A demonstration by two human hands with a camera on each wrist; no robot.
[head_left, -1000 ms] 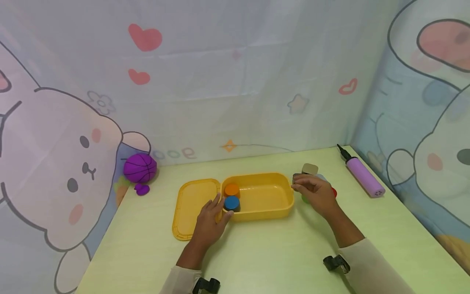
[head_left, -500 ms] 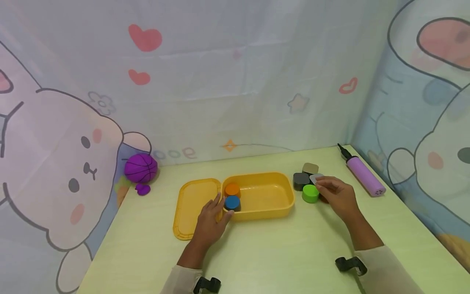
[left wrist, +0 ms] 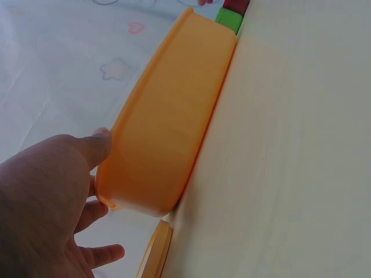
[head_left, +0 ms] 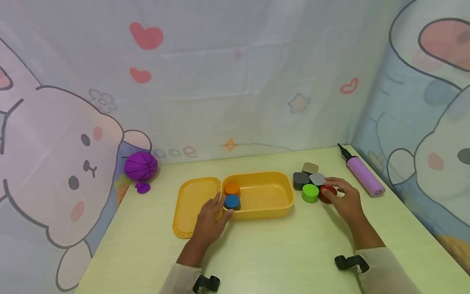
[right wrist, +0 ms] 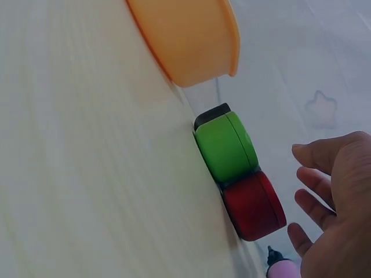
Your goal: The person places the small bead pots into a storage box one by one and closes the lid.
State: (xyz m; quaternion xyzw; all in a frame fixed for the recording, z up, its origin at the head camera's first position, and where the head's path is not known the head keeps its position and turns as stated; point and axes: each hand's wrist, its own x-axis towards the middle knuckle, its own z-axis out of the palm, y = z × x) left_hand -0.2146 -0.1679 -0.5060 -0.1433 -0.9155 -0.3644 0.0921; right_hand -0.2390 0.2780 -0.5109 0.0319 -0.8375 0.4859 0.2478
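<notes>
Right grip (head_left: 345,200), relaxed and holding nothing, is just beside the red tub (right wrist: 254,207), while the left grip (head_left: 210,222), fingers loose, touches the box (head_left: 262,213), unclear backdrop lettering (head_left: 189,152) beyond it.

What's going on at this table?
A person is working with small coloured pieces and a yellow box. Their left hand rests at the box's near left corner. Inside, at that end, stand an orange piece and a blue piece. Their right hand hovers at a red piece, not gripping it. Also outside are a green piece and three in grey or tan tones. A yellow lid lies left of the box.
</notes>
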